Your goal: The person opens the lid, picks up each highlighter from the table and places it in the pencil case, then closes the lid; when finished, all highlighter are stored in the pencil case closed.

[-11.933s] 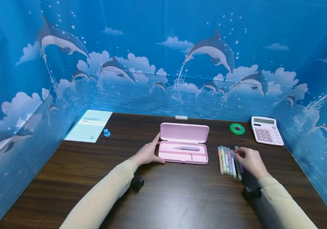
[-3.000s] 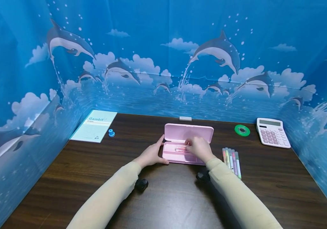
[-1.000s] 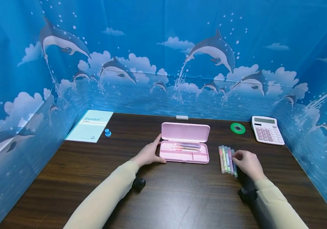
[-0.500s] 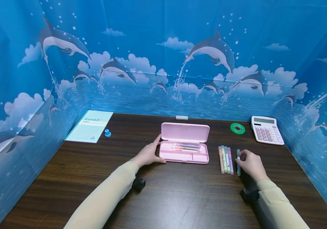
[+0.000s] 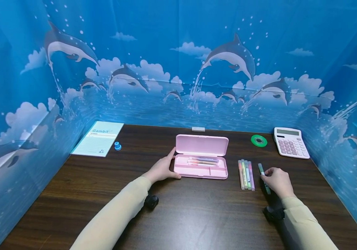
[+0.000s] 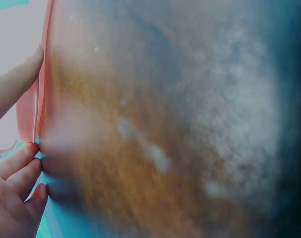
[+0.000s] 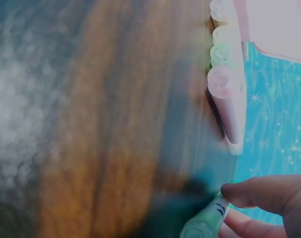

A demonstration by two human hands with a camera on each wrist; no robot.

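A pink pencil case [image 5: 201, 172] lies with its lid raised, a few pens [image 5: 203, 161] in its long rear compartment. At its left end my left hand [image 5: 161, 169] is spread, the thumb touching the front corner and the fingertips against the side; the left wrist view [image 6: 16, 198] has the same fingers on the pink edge. My right hand [image 5: 277, 180] pinches a slim green marker [image 5: 267, 188] between thumb and fingers, the marker slanting at table level. Left of it, several pastel markers [image 5: 246, 175] lie side by side in a row.
A notebook [image 5: 98, 139] and a small blue knob-like object [image 5: 117, 146] sit at the left rear. Behind the case is a small white block [image 5: 198, 129]. A green tape roll [image 5: 258, 140] and a calculator [image 5: 291, 143] stand at the right rear, before a dolphin-print curtain [image 5: 178, 52].
The green marker has moved right, away from the row, and now slants in my right hand. More pens lie in the case than about twelve seconds ago. My left hand stays put.
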